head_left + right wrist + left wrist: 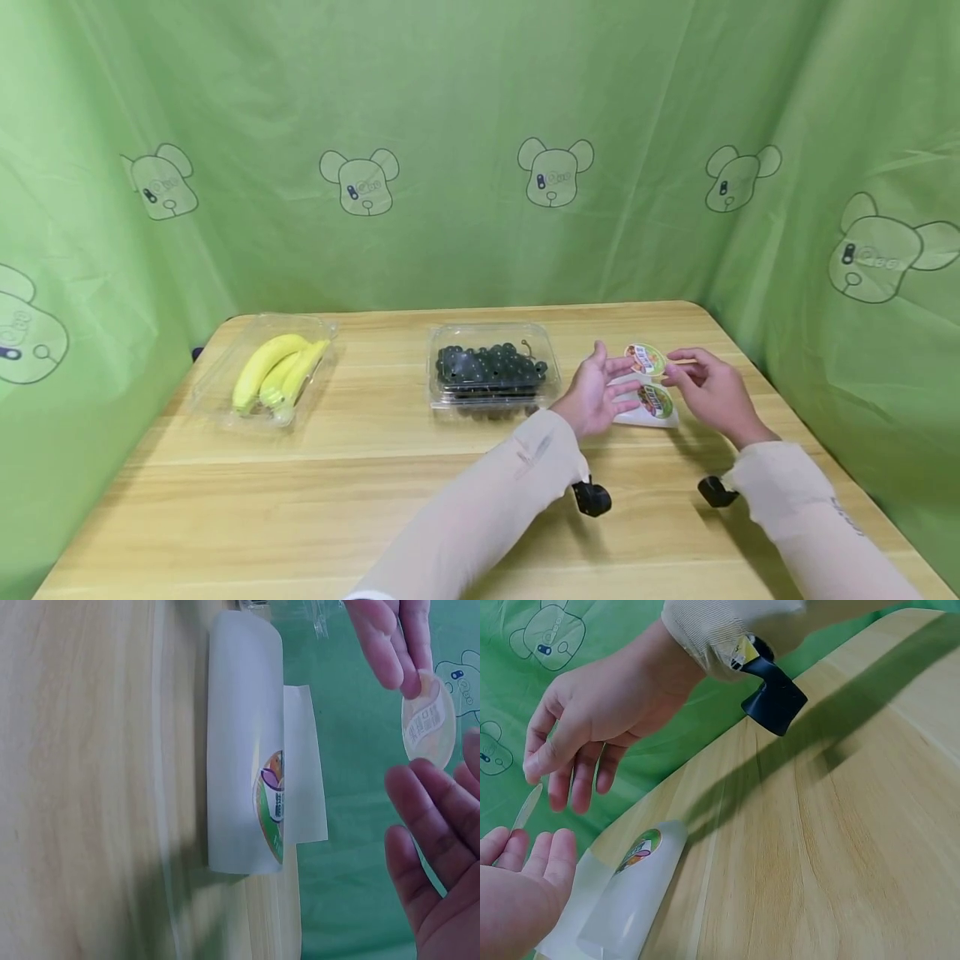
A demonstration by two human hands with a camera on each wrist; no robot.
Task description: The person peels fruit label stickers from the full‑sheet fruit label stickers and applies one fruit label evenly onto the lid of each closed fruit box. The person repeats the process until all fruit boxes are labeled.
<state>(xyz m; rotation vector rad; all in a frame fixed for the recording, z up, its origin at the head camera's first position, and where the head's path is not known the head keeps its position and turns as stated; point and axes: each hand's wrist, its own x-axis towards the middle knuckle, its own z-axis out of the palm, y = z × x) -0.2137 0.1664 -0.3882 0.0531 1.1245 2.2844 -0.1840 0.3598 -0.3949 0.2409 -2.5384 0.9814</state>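
My right hand (712, 396) pinches an oval fruit sticker (647, 360) by its edge between thumb and index finger. The left hand (596, 396) has its palm turned up and fingers stretched out, with fingertips touching the sticker's other edge and the thumb held away from it. In the right wrist view the sticker (429, 724) spans the gap between both hands' fingertips. Below them, a curled white backing sheet (244, 735) lies on the table, bearing another oval fruit sticker (271, 806).
A clear plastic box (495, 400) of dark grapes (491, 367) stands left of my left hand. Farther left, bananas (273, 375) lie in another clear box (213, 383). Green cloth (465, 250) encloses the wooden table (285, 508) at the back and sides.
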